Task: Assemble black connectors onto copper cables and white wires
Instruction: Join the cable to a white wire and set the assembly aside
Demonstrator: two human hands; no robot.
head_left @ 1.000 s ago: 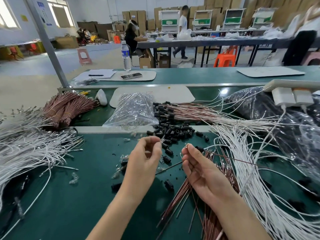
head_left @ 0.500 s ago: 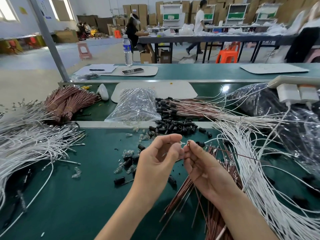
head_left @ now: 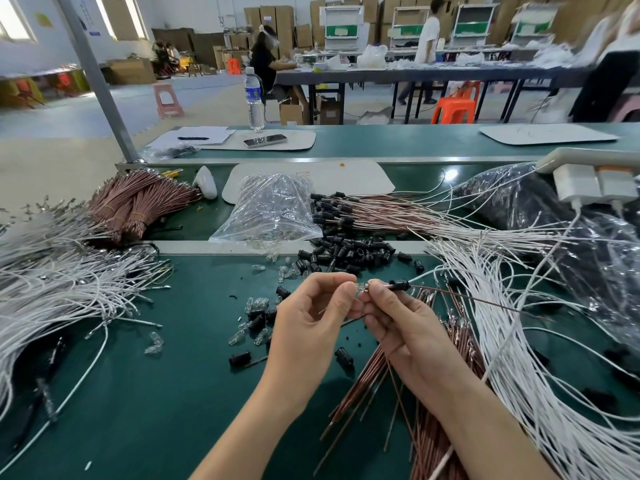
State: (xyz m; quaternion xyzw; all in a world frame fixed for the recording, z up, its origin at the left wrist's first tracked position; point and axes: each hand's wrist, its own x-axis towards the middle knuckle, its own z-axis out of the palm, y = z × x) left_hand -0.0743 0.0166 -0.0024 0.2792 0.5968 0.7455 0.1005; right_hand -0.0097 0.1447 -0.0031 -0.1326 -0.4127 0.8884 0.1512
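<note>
Above the middle of the surface [head_left: 156, 393], the right hand [head_left: 405, 327] pinches a white wire [head_left: 420, 277] and copper cable [head_left: 485, 301] beside their black connector [head_left: 400, 284]. The left hand [head_left: 311, 317] pinches a small clear piece [head_left: 360, 288] at their tips. A skewed push could bend the ends or drop it.

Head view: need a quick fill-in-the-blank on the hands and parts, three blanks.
1. The ___ hand pinches a clear bulb.
2. The right hand pinches wires carrying a ___ connector.
3. The bottle on the far bench stands ___.
Missing: left; black; upright.
</note>
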